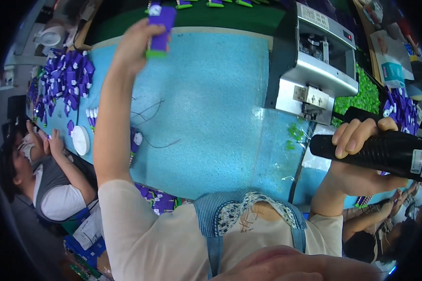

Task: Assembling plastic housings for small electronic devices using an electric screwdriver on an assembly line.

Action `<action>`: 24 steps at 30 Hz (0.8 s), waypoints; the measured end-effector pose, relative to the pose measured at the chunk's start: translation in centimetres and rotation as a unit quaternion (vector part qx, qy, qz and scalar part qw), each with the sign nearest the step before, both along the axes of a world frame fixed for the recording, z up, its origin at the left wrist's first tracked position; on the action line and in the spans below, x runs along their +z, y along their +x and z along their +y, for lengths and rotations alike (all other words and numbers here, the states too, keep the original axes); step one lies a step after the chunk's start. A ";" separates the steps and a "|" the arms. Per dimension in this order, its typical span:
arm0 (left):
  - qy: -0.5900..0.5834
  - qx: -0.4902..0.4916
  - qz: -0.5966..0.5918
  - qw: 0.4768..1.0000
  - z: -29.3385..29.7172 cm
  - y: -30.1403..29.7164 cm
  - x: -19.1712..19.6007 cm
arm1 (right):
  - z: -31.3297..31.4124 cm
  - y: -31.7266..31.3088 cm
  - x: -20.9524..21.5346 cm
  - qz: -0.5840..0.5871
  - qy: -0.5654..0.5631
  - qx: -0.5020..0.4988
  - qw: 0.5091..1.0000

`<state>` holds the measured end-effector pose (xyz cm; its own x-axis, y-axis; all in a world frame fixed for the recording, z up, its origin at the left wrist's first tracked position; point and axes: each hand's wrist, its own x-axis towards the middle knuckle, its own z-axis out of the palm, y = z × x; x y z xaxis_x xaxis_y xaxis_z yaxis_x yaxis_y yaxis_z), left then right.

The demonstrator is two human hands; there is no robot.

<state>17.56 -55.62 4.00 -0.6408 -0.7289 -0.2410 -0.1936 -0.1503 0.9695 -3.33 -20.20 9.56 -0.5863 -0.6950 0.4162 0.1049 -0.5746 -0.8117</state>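
My left hand (132,47) reaches out to the far edge of the blue tabletop (211,117), its fingers closed on a flat purple piece (163,29) with a bright green end. The piece is over the edge of the dark green belt (229,18). At the right, close to the camera, my right hand (358,140) wraps its fingers round a black ribbed device (389,151) with a white label; its kind does not show clearly. Several similar purple-and-green pieces lie along the belt.
A grey metal machine (321,61) stands at the right, beside many small green parts (361,96). Purple pieces are heaped at the far left (68,77) and right (403,110). Loose dark wires (154,112) lie on the tabletop. Co-workers sit left (56,182) and right (375,229).
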 end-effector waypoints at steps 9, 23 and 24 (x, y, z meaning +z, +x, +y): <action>-0.120 0.332 -0.097 0.931 -18.3 -12.2 -4.8 | -0.4 -0.1 -0.8 -0.028 0.062 -0.082 0.994; -0.262 -0.043 -0.090 0.960 -2.6 4.1 2.3 | 1.9 1.0 -0.9 -0.029 0.026 -0.011 0.999; -0.305 -0.098 -0.136 0.938 1.1 6.6 3.3 | 2.4 1.0 -1.0 -0.021 0.020 -0.008 1.000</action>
